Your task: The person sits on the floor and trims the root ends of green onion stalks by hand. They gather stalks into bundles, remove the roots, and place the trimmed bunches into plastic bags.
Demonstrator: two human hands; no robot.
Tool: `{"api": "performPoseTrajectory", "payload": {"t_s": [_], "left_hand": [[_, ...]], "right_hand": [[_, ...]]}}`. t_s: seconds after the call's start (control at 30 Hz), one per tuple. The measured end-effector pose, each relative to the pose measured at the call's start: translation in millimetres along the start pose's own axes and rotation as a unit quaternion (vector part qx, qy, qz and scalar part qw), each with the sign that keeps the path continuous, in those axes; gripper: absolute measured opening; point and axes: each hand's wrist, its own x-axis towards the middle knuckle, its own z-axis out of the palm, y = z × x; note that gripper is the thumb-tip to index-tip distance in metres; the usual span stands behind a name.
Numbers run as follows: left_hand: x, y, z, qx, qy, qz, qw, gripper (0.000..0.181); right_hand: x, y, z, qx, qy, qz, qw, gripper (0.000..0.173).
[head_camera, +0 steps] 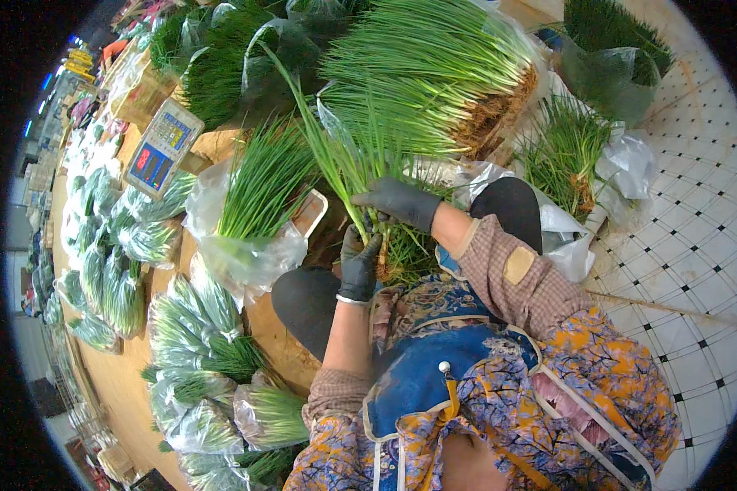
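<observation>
A small bunch of green onions [338,166] stands upright between my two gloved hands, its leaves pointing up and away. My left hand [360,261] grips it low, near the pale stem ends. Higher on the stems, my right hand [399,202] lies against the same bunch with the fingers bent; whether it grips or only touches the stalks is partly hidden. Loose green trimmings [408,255] lie below my hands, in front of my lap. To the left, a clear plastic bag [252,261] on a scale holds a larger bunch of green onions [267,178].
A big pile of rooted green onions [430,73] lies ahead. The scale's display [163,147] stands at the left, lit red. Several bagged bunches [190,319] cover the left floor. On the right are a loose bunch [568,153], white plastic sheeting [559,245] and a tiled floor [682,245].
</observation>
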Motion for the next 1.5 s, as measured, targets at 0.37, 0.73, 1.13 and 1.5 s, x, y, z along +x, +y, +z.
{"api": "performPoseTrajectory", "payload": {"t_s": [0.37, 0.73, 1.13, 1.5], "left_hand": [[11, -1, -1, -0.003, 0.075, 0.015, 0.997, 0.030], [16, 9, 30, -0.013, 0.006, 0.051, 0.999, 0.030], [19, 29, 4, 0.095, 0.052, -0.003, 0.994, 0.040], [13, 18, -29, -0.090, 0.075, -0.074, 0.990, 0.028]], "right_hand": [[-18, 13, 26, -0.106, 0.141, -0.220, 0.960, 0.024], [-84, 16, -8, 0.363, -0.039, -0.095, 0.926, 0.022], [-48, 106, -25, -0.110, 0.010, 0.123, 0.986, 0.033], [-15, 62, -41, 0.060, 0.039, -0.021, 0.997, 0.052]]}}
